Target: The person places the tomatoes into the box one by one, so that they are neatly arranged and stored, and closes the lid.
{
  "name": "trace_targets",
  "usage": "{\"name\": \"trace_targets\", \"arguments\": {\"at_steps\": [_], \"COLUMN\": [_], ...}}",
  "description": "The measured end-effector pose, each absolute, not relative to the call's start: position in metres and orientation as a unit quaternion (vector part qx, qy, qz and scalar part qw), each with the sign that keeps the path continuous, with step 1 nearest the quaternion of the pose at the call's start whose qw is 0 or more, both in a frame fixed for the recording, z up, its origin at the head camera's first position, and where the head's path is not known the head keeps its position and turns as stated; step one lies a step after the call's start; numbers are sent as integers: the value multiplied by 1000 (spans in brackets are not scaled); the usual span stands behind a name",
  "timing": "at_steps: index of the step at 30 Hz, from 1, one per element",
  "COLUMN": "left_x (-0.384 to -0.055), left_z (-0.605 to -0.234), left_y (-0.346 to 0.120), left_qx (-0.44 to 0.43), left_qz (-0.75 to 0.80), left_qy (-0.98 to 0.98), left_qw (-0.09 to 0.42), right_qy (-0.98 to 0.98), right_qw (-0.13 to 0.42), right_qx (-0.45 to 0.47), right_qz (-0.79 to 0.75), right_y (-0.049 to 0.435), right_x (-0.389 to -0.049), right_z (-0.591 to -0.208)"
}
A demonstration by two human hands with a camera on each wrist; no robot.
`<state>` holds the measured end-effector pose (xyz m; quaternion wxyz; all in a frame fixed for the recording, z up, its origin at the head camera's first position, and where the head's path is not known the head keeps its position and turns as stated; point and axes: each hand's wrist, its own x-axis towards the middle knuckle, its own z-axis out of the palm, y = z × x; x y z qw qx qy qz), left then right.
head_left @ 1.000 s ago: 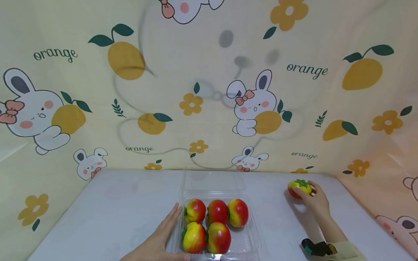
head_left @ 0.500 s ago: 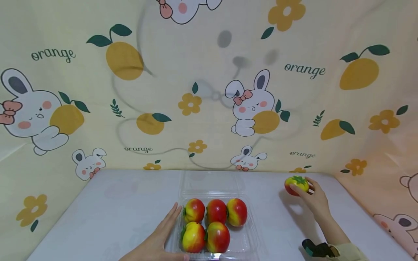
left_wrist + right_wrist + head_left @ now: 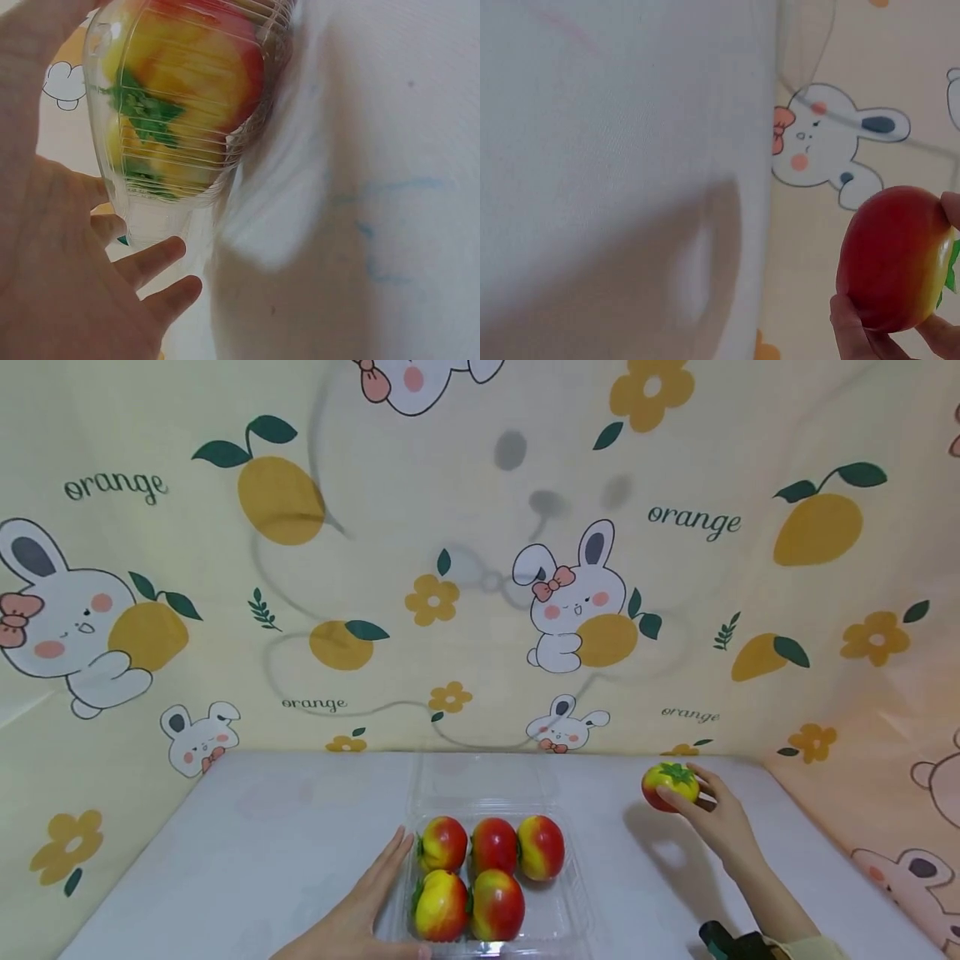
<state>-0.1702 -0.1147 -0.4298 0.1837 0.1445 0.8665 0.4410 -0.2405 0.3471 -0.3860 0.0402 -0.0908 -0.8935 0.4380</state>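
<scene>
My right hand (image 3: pixel 716 818) grips a red and yellow persimmon (image 3: pixel 670 787) with a green leafy cap, held above the table at the right. In the right wrist view the same persimmon (image 3: pixel 896 259) sits between thumb and fingertips. A clear plastic clamshell box (image 3: pixel 555 914) lies with its lid (image 3: pixel 483 777) folded back. Several persimmons stand in its base in two rows, with a gap at the front right. My left hand (image 3: pixel 352 914) rests along the box's left side, fingers straight, thumb at the front edge. Through the box wall, green caps (image 3: pixel 146 112) show in the left wrist view.
A white table (image 3: pixel 247 860) carries the box. Behind it and at both sides hangs a cream cloth (image 3: pixel 480 485) printed with rabbits and oranges. A dark strap or device (image 3: pixel 731 941) is on the right wrist, by the sleeve (image 3: pixel 810 948).
My right hand has lifted the persimmon off the table and carried it slightly left; its shadow has drawn away beneath. The left hand stays at the box. The head view has shifted a little.
</scene>
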Motion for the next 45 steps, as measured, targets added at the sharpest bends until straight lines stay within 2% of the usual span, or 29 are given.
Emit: {"name": "trace_targets", "arguments": {"at_steps": [7, 14, 26, 45], "left_x": [-169, -170, -170, -169], "left_z": [-432, -430, -429, -429], "left_y": [-114, -114, -115, -116], "left_qx": [141, 137, 142, 136], "left_qz": [444, 438, 445, 456], "left_qy": [865, 868, 865, 859], "left_qw": [186, 190, 182, 188], "right_qy": [-899, -904, -886, -860], "right_qw": [26, 57, 69, 42], "right_qx": [-74, -23, 46, 120], "right_qz": [430, 423, 456, 494], "right_y": [339, 329, 314, 292], "right_x": [-229, -222, -212, -204], "right_z": [-377, -369, -367, -372]}}
